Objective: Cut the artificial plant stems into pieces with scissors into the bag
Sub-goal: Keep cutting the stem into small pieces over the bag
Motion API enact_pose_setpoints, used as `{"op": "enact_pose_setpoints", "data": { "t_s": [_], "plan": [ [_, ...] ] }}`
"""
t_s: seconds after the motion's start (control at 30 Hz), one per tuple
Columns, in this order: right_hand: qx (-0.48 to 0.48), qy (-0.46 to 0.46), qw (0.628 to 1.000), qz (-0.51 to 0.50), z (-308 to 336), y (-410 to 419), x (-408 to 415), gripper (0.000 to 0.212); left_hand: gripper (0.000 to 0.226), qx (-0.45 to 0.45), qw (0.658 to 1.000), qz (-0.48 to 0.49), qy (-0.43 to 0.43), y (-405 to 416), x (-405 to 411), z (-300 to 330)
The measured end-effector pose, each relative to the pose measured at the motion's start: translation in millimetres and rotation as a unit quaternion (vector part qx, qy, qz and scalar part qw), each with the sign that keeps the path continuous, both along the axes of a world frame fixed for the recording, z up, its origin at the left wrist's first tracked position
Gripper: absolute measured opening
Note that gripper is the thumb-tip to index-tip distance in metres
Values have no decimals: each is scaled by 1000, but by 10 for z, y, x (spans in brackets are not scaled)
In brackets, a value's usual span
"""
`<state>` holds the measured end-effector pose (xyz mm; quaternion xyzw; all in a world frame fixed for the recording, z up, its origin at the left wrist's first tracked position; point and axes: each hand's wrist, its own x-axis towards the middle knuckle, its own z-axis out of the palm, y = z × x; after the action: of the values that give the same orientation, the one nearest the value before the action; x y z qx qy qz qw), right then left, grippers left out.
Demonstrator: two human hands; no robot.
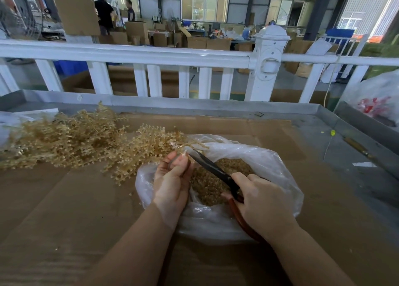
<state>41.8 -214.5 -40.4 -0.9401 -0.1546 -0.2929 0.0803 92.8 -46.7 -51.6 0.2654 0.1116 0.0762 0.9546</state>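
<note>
Your left hand (172, 177) pinches a stem (183, 155) over the bag (269, 162) while your right hand (259, 199) grips the scissors (213, 169), whose tips at 11 o'clock nearly touch your fingers (181, 164), so a hasty snip could nick them.

White railing (151, 56) past the cardboard-covered table (64, 210), stacked cardboard boxes (138, 29), large windows (204, 2), workshop hall
</note>
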Motion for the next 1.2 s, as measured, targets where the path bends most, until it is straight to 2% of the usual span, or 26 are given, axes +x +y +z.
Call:
{"op": "enact_pose_setpoints", "data": {
  "t_s": [0.37,0.73,0.93,1.0,1.2],
  "plan": [
    [-17,14,1000,-2,-2,-19,-9,25,25,30,999,22,13,-26,-16,26],
    [10,48,999,1,12,-10,13,32,28,65,998,11,0,-32,-32,18],
    [69,56,996,13,36,-3,-8,31,27,72,997,16,5,-43,-30,25],
    [114,69,991,21,48,7,0,29,27,86,996,10,-3,-52,-34,24],
    [249,82,964,40,140,179,135,19,33,204,976,-28,-70,-76,-70,-18]
  ]
}}
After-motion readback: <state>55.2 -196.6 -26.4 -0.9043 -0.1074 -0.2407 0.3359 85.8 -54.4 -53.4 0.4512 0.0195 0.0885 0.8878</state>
